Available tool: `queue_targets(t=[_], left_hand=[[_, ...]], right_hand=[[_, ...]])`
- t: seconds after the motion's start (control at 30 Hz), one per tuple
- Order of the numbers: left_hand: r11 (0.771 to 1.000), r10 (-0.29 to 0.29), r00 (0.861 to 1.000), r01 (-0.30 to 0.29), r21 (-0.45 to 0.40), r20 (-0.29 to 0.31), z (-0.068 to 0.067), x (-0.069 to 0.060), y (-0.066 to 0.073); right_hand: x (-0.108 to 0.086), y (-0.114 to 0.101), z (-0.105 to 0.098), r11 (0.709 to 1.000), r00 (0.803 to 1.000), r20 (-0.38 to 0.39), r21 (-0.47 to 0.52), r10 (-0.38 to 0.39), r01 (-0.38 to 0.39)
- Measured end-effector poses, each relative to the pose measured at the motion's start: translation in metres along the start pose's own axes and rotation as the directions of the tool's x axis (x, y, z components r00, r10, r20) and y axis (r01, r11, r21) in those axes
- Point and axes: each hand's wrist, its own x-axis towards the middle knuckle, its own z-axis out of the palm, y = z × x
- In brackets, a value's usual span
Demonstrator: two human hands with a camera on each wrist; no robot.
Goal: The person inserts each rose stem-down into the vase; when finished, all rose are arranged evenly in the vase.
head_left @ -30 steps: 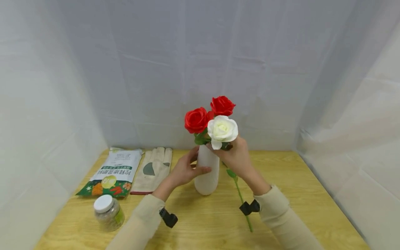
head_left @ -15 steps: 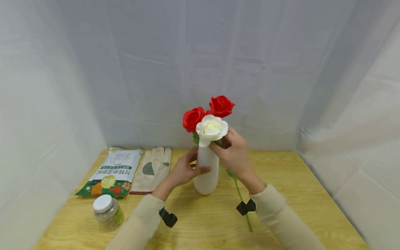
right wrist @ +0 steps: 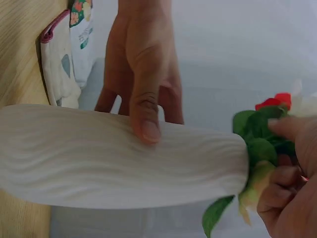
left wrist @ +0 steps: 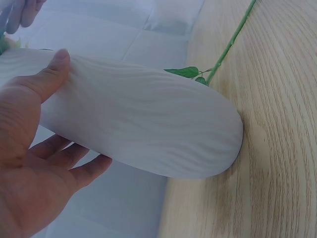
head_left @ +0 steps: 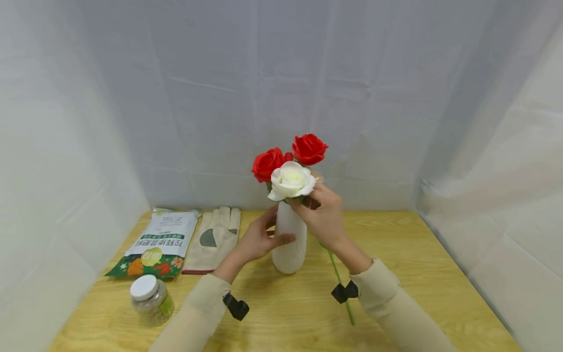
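A white ribbed vase (head_left: 289,239) stands upright on the table. My left hand (head_left: 259,238) holds its upper half, with the thumb (right wrist: 147,116) across the near side and the fingers behind. At the vase's mouth, my right hand (head_left: 324,215) pinches a white rose (head_left: 292,181) just under its bloom, among green leaves (right wrist: 262,131). Its stem end is hidden. Two red roses (head_left: 268,165) rise behind the white one. A pale peach bloom (right wrist: 258,188) shows at the vase's rim in the right wrist view, partly covered by my right hand.
A green stem (head_left: 338,276) with leaves lies on the table right of the vase, its top hidden by my right hand. On the left are a fertilizer bag (head_left: 154,244), cloth gloves (head_left: 215,242) and a white-lidded jar (head_left: 152,300). White sheeting surrounds the table.
My right hand has moved left with the white rose, which now sits over the vase's mouth. The red roses have shifted slightly left. My left hand keeps its grip on the vase.
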Motion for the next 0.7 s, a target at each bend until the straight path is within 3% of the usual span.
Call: queue_targets(t=[0.13, 0.3, 0.5, 0.7], left_hand=[[1.000, 0.001, 1.000, -0.001, 0.007, -0.001, -0.001, 0.000, -0.001], [1.000, 0.004, 1.000, -0.004, 0.027, 0.006, -0.001, 0.001, -0.001], [1.000, 0.008, 1.000, -0.008, 0.027, 0.007, -0.002, 0.000, 0.000], [1.000, 0.000, 1.000, 0.000, 0.025, 0.010, -0.002, 0.001, -0.001]], right_hand=[[-0.005, -0.003, -0.023, 0.988, 0.984, 0.126, 0.068, 0.129, -0.139], [-0.008, -0.001, -0.065, 0.934, 0.917, 0.278, 0.131, 0.288, -0.333], [-0.019, 0.026, -0.090, 0.899, 0.882, 0.276, 0.110, 0.382, -0.424], [-0.041, 0.061, -0.095, 0.826, 0.797, 0.291, 0.038, 0.529, -0.562]])
